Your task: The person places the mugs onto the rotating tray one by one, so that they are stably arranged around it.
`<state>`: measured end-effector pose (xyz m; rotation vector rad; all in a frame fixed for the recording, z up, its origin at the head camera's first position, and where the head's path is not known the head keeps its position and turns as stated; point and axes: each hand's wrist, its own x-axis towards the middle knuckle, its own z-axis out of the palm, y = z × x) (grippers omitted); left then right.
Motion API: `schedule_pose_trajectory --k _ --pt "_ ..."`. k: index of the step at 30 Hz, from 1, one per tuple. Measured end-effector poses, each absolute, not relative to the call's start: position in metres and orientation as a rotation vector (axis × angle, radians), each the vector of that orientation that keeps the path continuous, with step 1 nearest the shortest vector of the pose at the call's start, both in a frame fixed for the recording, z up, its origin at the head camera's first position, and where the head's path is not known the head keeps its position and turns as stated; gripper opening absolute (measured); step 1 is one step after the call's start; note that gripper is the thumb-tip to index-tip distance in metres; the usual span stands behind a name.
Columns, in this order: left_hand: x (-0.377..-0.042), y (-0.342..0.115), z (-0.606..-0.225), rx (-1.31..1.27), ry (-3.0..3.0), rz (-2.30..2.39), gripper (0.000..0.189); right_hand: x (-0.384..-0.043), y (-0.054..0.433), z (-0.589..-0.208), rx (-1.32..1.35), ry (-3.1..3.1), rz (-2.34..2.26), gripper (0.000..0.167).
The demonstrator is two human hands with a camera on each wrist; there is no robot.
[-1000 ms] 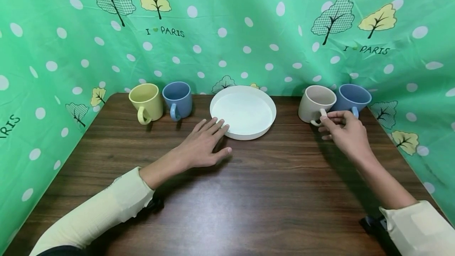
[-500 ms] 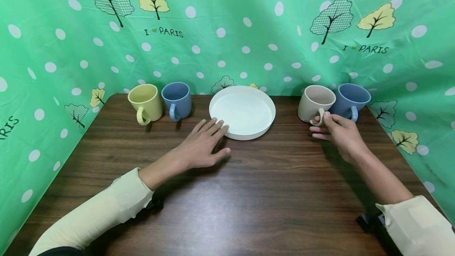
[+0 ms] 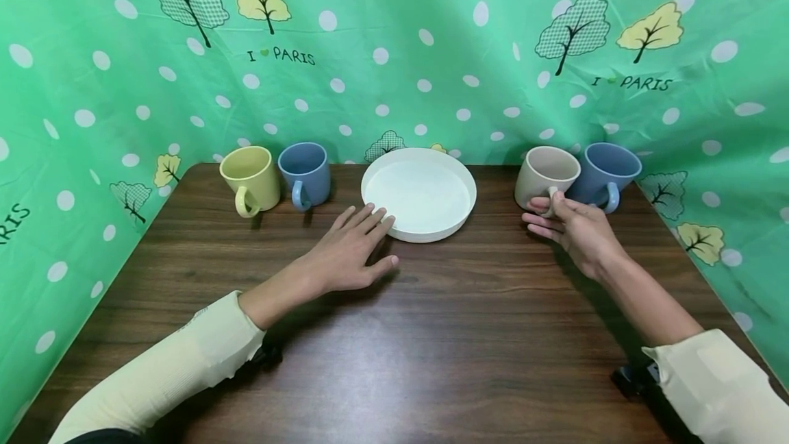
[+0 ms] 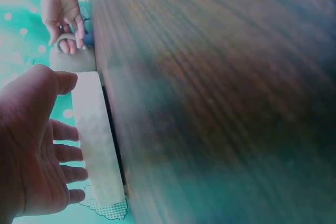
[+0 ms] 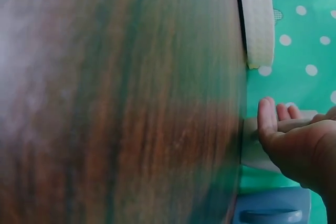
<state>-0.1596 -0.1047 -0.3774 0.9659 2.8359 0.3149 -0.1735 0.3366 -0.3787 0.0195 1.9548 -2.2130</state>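
Observation:
My right hand [image 3: 582,231] has thumb and fingers at the handle of an off-white mug [image 3: 535,180], gripping it. The mug stands upright on the table at the back right. In the right wrist view its pale side [image 5: 257,153] shows behind the fingers. A blue mug [image 3: 607,166] stands close to its right. My left hand [image 3: 345,255] is spread flat, fingertips at the near left rim of a round white tray [image 3: 425,190]. The left wrist view shows those straight fingers against the tray's side wall [image 4: 94,135].
A yellow mug [image 3: 265,183] and another blue mug [image 3: 316,180] stand at the back left, handles toward me. Behind the dark wooden table [image 3: 431,334] hangs a green dotted curtain [image 3: 444,60], which also rises along both sides.
My right hand has shifted left and turned, its fingers now through and around the off-white mug's handle, which has swung slightly left. The left hand has stayed at the tray.

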Motion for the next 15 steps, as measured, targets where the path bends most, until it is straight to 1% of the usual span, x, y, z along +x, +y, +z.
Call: schedule_pose_trajectory --k 15 --pt "-0.1600 -0.1066 -0.3754 0.971 2.830 0.353 0.081 -0.1737 0.3377 -0.3840 -0.086 2.047 -2.222 0.042"
